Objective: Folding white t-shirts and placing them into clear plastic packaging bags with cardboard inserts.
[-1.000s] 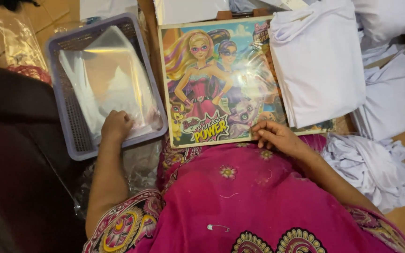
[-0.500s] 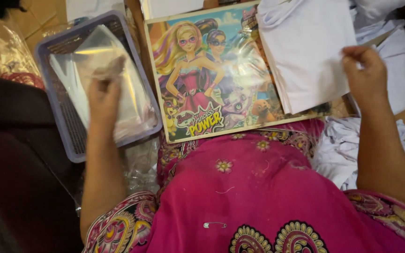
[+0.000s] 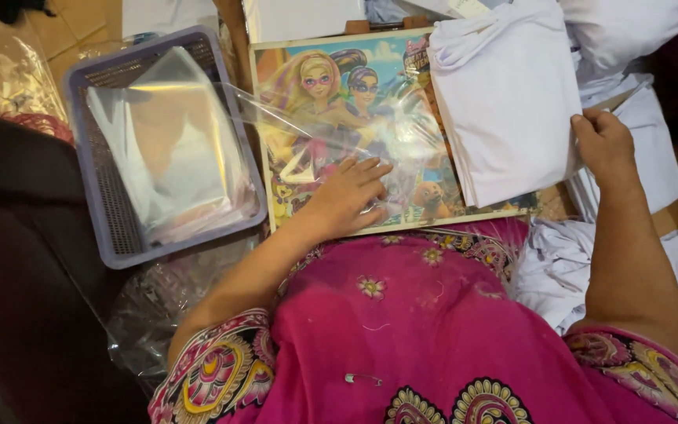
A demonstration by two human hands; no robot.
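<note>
The left hand [image 3: 351,192] lies flat and open on a clear plastic bag [image 3: 331,129]; the folded white cloth [image 3: 504,118], pinched by the right hand [image 3: 602,145], lies at 3 o'clock from the bag.

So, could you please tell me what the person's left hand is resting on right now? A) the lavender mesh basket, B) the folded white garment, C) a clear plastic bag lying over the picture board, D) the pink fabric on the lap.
C: the left hand lies flat on the clear plastic bag spread across the picture board, while the right hand grips the folded white garment.
</note>
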